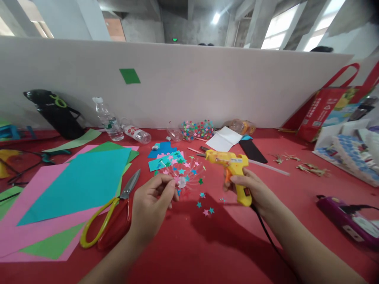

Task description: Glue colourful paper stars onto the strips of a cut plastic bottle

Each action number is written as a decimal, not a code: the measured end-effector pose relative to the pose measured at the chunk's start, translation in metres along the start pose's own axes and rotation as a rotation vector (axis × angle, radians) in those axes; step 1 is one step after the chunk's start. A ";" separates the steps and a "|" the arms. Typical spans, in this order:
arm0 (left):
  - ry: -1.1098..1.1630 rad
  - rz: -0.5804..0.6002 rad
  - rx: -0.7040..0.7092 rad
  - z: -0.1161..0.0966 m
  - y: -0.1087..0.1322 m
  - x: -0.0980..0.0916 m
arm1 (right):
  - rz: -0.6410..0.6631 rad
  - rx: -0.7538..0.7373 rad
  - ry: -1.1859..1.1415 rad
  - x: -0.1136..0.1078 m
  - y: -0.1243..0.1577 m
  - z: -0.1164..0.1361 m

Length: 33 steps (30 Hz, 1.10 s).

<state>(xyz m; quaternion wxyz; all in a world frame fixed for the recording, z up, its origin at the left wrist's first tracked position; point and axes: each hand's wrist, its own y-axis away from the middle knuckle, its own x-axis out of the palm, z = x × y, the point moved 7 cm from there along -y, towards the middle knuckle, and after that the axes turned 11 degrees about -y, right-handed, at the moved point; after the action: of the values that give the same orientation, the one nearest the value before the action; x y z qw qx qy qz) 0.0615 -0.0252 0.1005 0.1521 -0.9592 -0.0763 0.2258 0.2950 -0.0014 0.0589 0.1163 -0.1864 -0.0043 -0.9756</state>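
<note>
My right hand (pixel 251 185) is wrapped around the handle of a yellow hot glue gun (pixel 226 158), fingers at its orange trigger. The gun's nozzle points left, and a black cord runs down from the handle. My left hand (pixel 155 201) is closed in a pinch at a clear plastic piece (pixel 181 182) cut into thin, fanned-out strips. Pink, blue and green paper stars dot the strips. Part of the piece is hidden by my fingers. Several loose stars (pixel 199 204) lie on the red table between my hands. Scissors (pixel 114 211) with yellow and red handles lie beside my left wrist.
Coloured paper sheets (pixel 79 181) cover the left side. Plastic bottles (pixel 109 120), a black flask (pixel 56 112) and a star-covered clear piece (pixel 197 130) stand or lie along the white partition (pixel 189 83). A purple power strip (pixel 348 219) sits at right.
</note>
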 end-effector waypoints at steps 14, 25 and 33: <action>-0.328 -0.071 0.240 -0.012 0.006 0.001 | 0.160 -0.136 0.281 0.047 0.035 0.010; -0.334 -0.063 0.304 -0.017 0.008 0.005 | 0.166 -0.149 0.315 0.045 0.032 0.003; -0.327 -0.069 0.317 -0.019 0.009 0.004 | 0.173 -0.142 0.302 0.048 0.032 0.004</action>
<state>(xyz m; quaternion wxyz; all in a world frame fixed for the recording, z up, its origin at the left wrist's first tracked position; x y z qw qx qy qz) 0.0740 -0.0378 0.1123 0.2940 -0.8709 -0.0964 0.3819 0.2609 -0.0435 0.0791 0.1857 -0.0452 0.0983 -0.9766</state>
